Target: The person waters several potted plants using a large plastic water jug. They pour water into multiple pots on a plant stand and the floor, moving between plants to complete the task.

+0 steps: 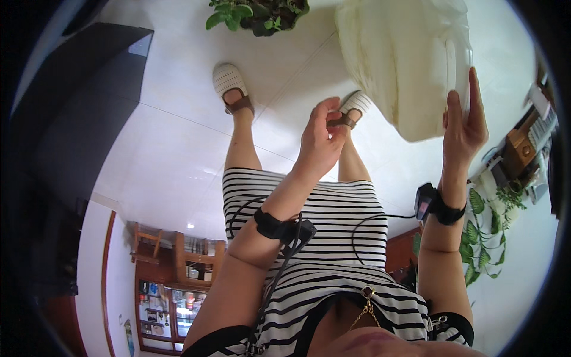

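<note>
A translucent, yellowish-white plastic jug [397,67] with a built-in handle slot fills the upper right of the head view. My right hand [466,120] holds it at the lower end of the handle side, thumb on the near face and fingers along the outer edge. My left hand [319,138] hovers left of the jug, apart from it. Its fingers are loosely curled, with a gap to the thumb and nothing between them. A potted plant [229,15] with green leaves stands ahead on the floor, cut off by the top edge.
Pale tiled floor [178,147] lies around my shoes [229,80]. A large dark panel [89,89] stands at left. Trailing leaves [475,232] and a cluttered wooden shelf [519,147] are at right. Cables run from black wrist devices [448,209]. Wooden chairs [147,243] stand behind me.
</note>
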